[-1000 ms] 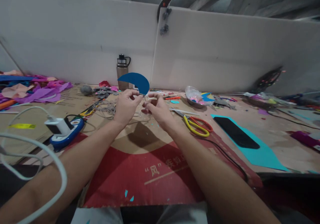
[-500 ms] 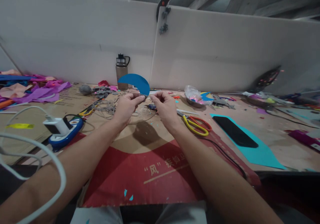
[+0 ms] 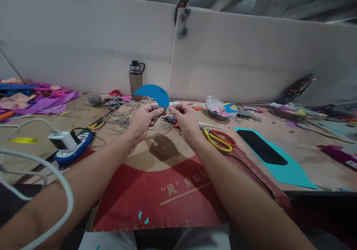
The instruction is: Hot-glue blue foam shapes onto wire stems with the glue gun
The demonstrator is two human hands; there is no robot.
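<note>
A blue crescent-shaped piece (image 3: 156,93), thin like paper or foam sheet, stands raised above the cardboard. My left hand (image 3: 144,120) pinches its lower end between thumb and fingers. From the other side, my right hand (image 3: 187,123) is closed at the same lower corner, its thumb and finger meeting at the edge of the piece. The fingertips partly cover that end. Scissors with yellow and red handles (image 3: 219,140) lie just right of my right wrist, and a red and tan cardboard sheet (image 3: 134,201) is under my hands.
Left are a blue power strip (image 3: 67,160) with a white charger (image 3: 64,141), a looping white cable (image 3: 68,190) and colourful scraps (image 3: 47,100). A bottle (image 3: 136,82) stands against the white partition (image 3: 83,38). A black phone (image 3: 262,147) rests on turquoise sheet (image 3: 295,178) at right.
Both hands and the blue crescent have shifted slightly right and down. The crescent looks tilted a little differently. Everything else on the table stays in place.
</note>
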